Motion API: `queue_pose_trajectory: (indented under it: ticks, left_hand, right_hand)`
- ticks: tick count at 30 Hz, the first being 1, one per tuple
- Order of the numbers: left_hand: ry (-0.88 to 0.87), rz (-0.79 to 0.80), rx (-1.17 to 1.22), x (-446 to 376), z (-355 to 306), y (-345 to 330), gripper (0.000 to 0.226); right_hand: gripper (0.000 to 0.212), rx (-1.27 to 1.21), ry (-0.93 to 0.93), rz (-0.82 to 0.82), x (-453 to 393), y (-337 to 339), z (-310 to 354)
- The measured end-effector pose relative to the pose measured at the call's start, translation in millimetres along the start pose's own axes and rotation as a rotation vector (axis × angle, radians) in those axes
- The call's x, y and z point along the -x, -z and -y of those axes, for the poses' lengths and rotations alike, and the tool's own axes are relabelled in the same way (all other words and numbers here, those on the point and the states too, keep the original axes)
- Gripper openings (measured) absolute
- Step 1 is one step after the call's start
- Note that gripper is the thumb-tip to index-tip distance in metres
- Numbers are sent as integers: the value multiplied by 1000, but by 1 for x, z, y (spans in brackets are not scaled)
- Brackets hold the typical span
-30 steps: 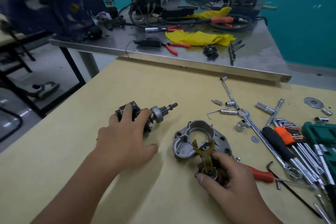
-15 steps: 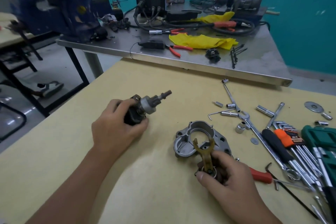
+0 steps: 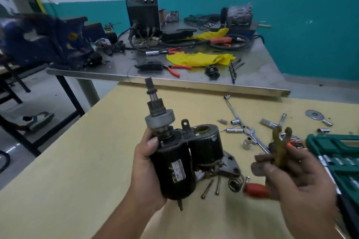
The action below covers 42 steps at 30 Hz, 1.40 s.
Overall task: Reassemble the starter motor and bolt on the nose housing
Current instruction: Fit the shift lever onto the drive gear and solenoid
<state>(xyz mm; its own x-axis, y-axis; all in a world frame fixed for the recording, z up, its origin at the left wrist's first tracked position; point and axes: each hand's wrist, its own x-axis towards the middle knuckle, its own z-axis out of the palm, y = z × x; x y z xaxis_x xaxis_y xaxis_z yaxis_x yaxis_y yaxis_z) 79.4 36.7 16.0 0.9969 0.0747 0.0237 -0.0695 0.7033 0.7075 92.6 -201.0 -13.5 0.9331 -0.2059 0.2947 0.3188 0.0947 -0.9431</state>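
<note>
My left hand grips the black starter motor body and holds it upright above the yellow table. Its pinion gear and shaft point up, and the solenoid sits on its right side. To the right, my right hand pinches the brass-coloured shift fork, forked end up, along with a small dark part. The grey nose housing lies on the table, mostly hidden behind the motor. Two long bolts and a spring lie below it.
Sockets, a ratchet and wrenches are scattered at the right, beside a green tool case. A red-handled tool lies under my right hand. A steel bench behind carries pliers, a yellow cloth and a black machine.
My left hand has lifted the starter motor off the table and stood it upright. My right hand has raised the shift fork away from the nose housing, which stays on the table.
</note>
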Motion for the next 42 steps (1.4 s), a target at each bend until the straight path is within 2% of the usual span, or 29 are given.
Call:
queue_pose_trajectory:
  ticks: [2,4,7,10,12,14,17,18,21,27,30,33,35,37,39,42]
  left_hand:
    - [183,66,62,5,28,-12,87]
    - [301,144,119,11,55,-21,92]
    - [432,183,161,20,85,-25,72]
    - [512,176,144,26,96,-20,75]
    - [524,164,75,26,94,-19,83]
    - [533,150,5,23,91,-15,91]
    - [534,159,14,20,87,-8,96]
    - [522,167,24,19,86,-5,92]
    - [487,195,10,18,86,0,77]
    - [465,233,37,17,86,0,74]
    - [450,260,48,19,86,-1,74]
    - [427,294,42,20,86,-2,68]
    - [417,291,43,22,85,-2,61]
    - [403,274,34,21,82,-2,55]
    - [383,256,-4,20,81,-3,56]
    - [359,235,-58,18,81,-4,62]
  right_hand:
    - [26,-123,-41,8,-13,21,19]
    - [28,-156,-103,30,-16,40,33]
    - [28,-68,-172,163,-7,57,55]
    - [66,45,-219,319,2,67,72]
    - [69,101,-233,367,4,66,81]
    - [63,183,-225,419,1,61,84]
    - [31,274,-236,478,-6,48,82]
    - [26,288,-239,499,-8,45,80]
    - [24,366,-248,570,-14,31,78]
    - [29,390,-277,565,-19,16,70]
    - [14,502,-186,629,-20,10,70]
    - [30,709,-68,671,-18,-1,66]
    - [30,754,-25,652,-16,-5,63]
    - [19,733,8,602,-14,-6,58]
    - [12,685,27,516,-11,-6,53]
    - [15,611,23,400,-5,-13,46]
